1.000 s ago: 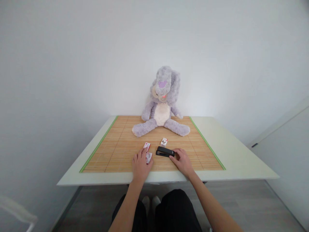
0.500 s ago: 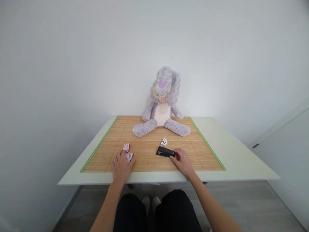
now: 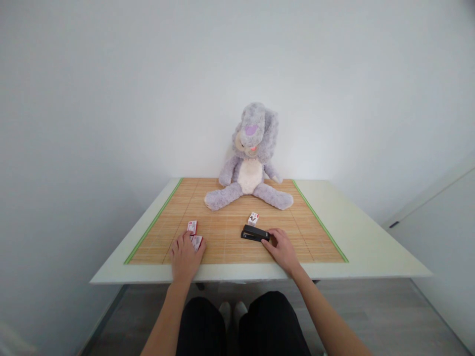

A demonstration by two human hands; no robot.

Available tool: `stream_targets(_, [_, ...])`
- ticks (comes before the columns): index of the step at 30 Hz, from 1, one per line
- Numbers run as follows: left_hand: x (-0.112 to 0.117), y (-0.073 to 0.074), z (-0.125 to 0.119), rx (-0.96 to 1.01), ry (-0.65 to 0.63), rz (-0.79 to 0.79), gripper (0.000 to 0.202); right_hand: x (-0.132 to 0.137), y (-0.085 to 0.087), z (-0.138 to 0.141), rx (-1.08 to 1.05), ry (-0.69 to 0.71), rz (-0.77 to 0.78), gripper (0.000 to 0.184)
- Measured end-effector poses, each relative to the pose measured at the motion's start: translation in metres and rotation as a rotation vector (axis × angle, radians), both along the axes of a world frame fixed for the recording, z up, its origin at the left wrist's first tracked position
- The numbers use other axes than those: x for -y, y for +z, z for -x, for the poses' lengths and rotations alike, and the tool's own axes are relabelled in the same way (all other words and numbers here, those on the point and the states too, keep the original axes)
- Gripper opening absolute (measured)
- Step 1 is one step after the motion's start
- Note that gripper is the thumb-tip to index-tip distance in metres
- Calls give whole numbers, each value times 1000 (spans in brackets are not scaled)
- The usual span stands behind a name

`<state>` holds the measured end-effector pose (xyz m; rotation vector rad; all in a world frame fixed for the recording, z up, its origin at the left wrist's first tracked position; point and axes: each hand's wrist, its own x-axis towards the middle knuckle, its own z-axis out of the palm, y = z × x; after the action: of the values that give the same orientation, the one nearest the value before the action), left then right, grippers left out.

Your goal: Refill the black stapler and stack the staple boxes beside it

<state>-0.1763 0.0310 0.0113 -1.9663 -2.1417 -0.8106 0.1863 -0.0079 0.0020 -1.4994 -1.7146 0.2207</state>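
Observation:
My left hand (image 3: 184, 256) lies flat near the front edge of the bamboo mat (image 3: 222, 237), its fingertips resting on two small red-and-white boxes (image 3: 194, 234). My right hand (image 3: 282, 248) rests on the mat with its fingers spread, touching the right end of a black stapler (image 3: 254, 233). A third small red-and-white box (image 3: 253, 218) stands just behind the stapler.
A grey plush rabbit (image 3: 250, 163) sits at the back of the mat against the white wall. The mat covers the middle of a pale table (image 3: 356, 237). My knees and feet show under the table's front edge. A white cabinet (image 3: 445, 232) stands at the right.
My left hand slid the two small boxes left along the mat, from beside the stapler to the front left area. The right hand stayed by the stapler.

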Motion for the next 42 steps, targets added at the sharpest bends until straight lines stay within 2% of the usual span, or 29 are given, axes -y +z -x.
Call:
stream_targets(5, [1, 1, -3, -22, 36, -6, 44, 0, 0, 0, 10, -3, -4, 22])
stream_targets(11, [2, 3, -5, -22, 93, 7, 48, 1, 1, 1, 36, -21, -8, 21])
stream_targets(16, [3, 7, -18, 106, 92, -70, 48, -1, -2, 3, 69, -98, -14, 18])
stream_targets(18, [0, 10, -37, 196, -20, -64, 43, -2, -4, 5, 89, -131, -16, 18])
stream_targets(21, [-10, 18, -83, 290, -350, 17, 44, -2, -4, 8, 119, -179, -19, 20])
stream_targets(22, [-14, 21, -101, 290, -424, 35, 45, -1, -3, 9, 127, -196, -19, 20])
stream_targets(26, [-31, 29, -163, 270, -592, 84, 48, 2, 0, 8, 154, -244, -16, 19])
stream_targets(29, [-40, 31, -184, 252, -620, 121, 48, 3, 3, 7, 174, -235, -11, 17])
stream_targets(31, [-44, 31, -184, 240, -599, 129, 48, 2, 4, 7, 182, -218, -8, 17])
stream_targets(34, [-48, 32, -168, 221, -547, 111, 49, 2, 5, 7, 184, -201, -7, 17])
stream_targets(42, [-55, 35, -80, 170, -401, 75, 43, 3, 3, 9, 162, -214, -19, 13])
